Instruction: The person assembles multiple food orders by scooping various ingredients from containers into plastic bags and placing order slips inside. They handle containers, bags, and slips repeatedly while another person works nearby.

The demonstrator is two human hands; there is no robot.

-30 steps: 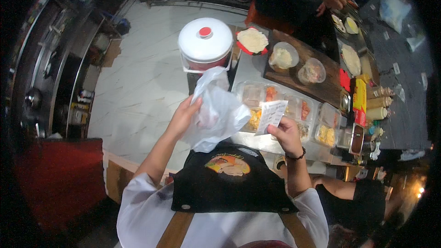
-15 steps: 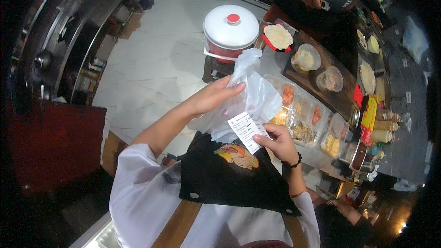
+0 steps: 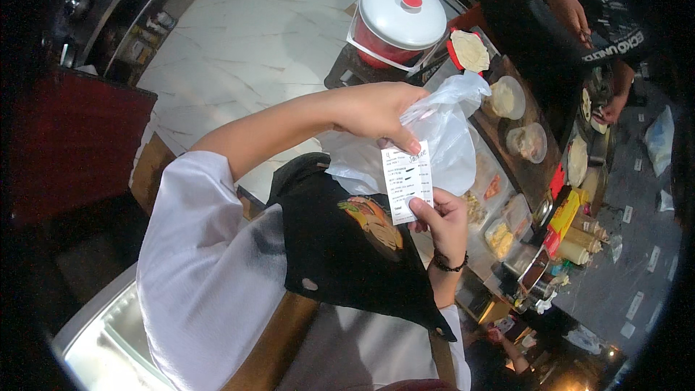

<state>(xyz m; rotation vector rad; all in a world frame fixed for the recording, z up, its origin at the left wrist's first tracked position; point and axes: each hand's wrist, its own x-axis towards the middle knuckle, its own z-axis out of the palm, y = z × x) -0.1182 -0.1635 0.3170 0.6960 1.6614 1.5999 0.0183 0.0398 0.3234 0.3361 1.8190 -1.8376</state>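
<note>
1. The left hand (image 3: 376, 112) grips a thin white plastic bag (image 3: 434, 141); the right hand (image 3: 441, 217) pinches a small white printed receipt (image 3: 407, 179) against it, above the surface (image 3: 499, 195).
2. Judged step: attaching the receipt; next needs steady alignment.

White printed receipt (image 3: 407, 181) upright against a crumpled clear plastic bag (image 3: 441, 137).

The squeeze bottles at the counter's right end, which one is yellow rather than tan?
The topmost one, lying nearest the red holder: it is bright yellow, while the squeeze bottles below it are pale tan.
</note>
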